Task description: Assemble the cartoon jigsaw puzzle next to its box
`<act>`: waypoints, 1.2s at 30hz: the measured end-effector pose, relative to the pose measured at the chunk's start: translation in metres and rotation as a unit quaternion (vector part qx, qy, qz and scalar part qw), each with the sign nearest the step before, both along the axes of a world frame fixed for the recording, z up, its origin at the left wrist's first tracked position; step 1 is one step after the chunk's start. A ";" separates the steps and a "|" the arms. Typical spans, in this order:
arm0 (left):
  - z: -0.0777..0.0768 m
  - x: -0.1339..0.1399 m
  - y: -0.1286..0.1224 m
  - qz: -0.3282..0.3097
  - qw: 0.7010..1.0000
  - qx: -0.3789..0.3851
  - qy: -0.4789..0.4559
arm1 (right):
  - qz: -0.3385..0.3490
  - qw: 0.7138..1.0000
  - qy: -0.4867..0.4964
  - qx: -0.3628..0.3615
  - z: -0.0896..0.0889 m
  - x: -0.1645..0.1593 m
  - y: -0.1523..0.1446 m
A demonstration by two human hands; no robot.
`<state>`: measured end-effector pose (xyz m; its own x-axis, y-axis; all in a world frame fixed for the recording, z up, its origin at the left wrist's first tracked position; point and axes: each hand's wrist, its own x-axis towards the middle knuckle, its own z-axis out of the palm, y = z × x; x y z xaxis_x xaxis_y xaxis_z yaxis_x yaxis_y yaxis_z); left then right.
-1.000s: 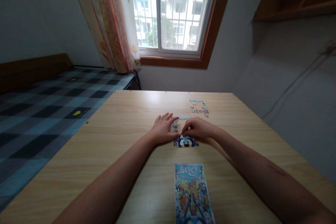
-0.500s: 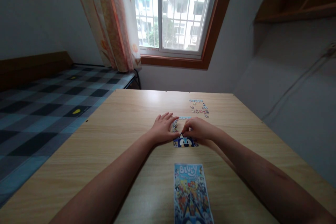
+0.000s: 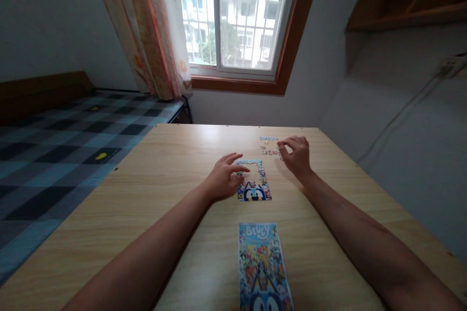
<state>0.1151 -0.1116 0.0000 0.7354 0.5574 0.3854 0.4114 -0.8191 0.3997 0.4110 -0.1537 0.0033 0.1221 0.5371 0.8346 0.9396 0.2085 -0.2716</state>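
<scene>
One wide wood-grain table point(image 3: 171, 160) takes up most of the view, its far edge facing the wall. To its left stretches a bed point(image 3: 65, 155) with a plaid cover in black, grey and blue. Beyond the table is a sliding window point(image 3: 244, 19) in a reddish-brown wooden frame, bars and a pale building showing through the glass; an orange-and-cream floral curtain point(image 3: 146, 24) hangs at its left side. A brown wooden wall shelf point(image 3: 408, 14) sits high on the right, and below it a cable point(image 3: 404, 107) slants down the wall.

Nearest on the tabletop lies a printed "Bluey" picture sheet point(image 3: 263, 262), crowded with cartoon characters. The left hand point(image 3: 226, 177) lies over the left edge of the puzzle, fingers spread apart. The right hand point(image 3: 297, 155) is farther out and to the right, thumb and forefinger curled towards each other at the loose pieces; whether a piece sits between them I cannot tell. The part-built jigsaw puzzle point(image 3: 255, 193) lies flat mid-table, beyond the sheet, its border surrounding a patch of tabletop and a blue dog's face filling its near end. Smallest are the loose jigsaw pieces point(image 3: 268, 139), grouped past the puzzle, some hidden by the right hand.
</scene>
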 end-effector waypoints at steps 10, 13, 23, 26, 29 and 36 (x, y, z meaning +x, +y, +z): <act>-0.001 0.013 -0.004 -0.068 0.997 0.015 0.017 | -0.155 0.980 0.117 -0.035 -0.036 0.049 0.015; -0.002 0.014 -0.003 -0.073 0.997 0.016 0.031 | -0.153 0.981 0.108 -0.049 -0.038 0.051 0.017; -0.005 0.013 0.000 -0.068 0.997 0.021 0.019 | -0.138 0.982 0.084 -0.099 -0.041 0.050 0.020; -0.005 0.013 -0.001 -0.066 0.998 0.014 0.014 | -0.138 0.981 0.087 -0.104 -0.042 0.050 0.021; -0.004 0.012 -0.002 -0.065 0.998 0.018 0.015 | -0.136 0.978 0.118 -0.102 -0.041 0.051 0.023; 0.003 0.006 -0.004 -0.064 0.997 0.028 0.023 | -0.113 0.932 0.333 -0.081 -0.042 0.060 0.030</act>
